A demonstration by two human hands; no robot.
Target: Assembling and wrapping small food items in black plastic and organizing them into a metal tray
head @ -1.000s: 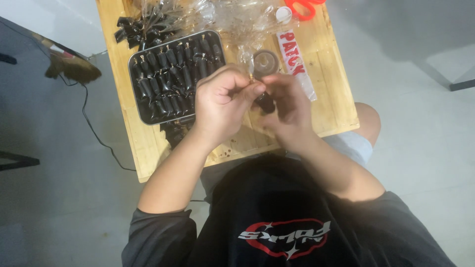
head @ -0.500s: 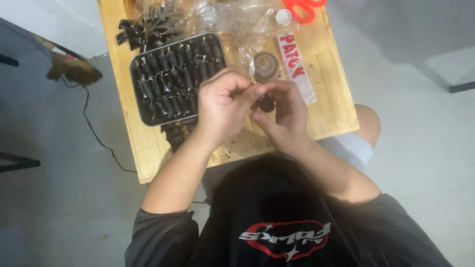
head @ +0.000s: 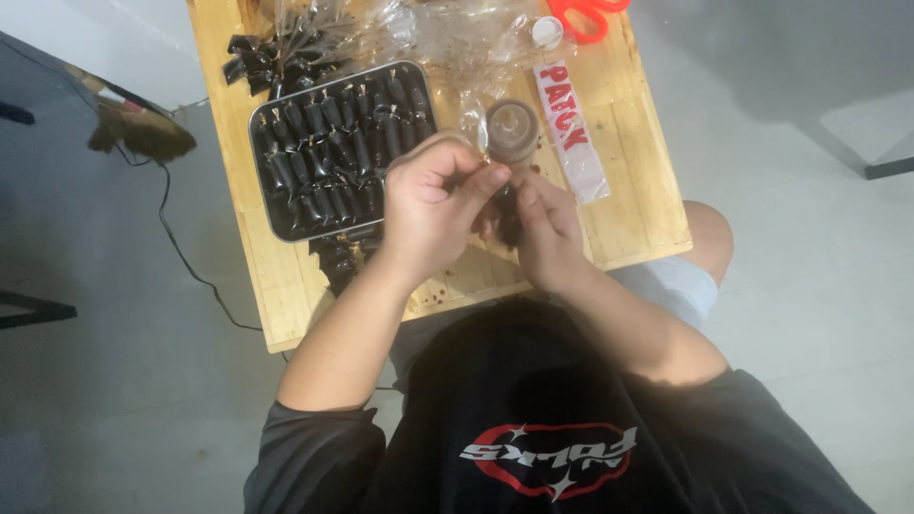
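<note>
Both hands meet over the middle of the wooden surface (head: pixel 286 286); the left hand (head: pixel 433 214) has its fingers (head: pixel 455 179) curled and pressed together in a pinch at the top of a small dark packet (head: pixel 506 211), and the right hand (head: pixel 550 233) closes around the same packet from the other side; how exactly its fingertips stand I cannot tell. The packet is held just above the surface, directly below a small brown jar (head: pixel 512 131). To the left lies a metal tray (head: pixel 286 233) filled with rows of similar dark packets; more of them (head: pixel 276 52) lie beyond it, beside crumpled clear plastic (head: pixel 447 29). I judge the step in hand is closing or twisting the end of one packet; the next move would need a firm pinch at the neck, then a free place in the tray.
</note>
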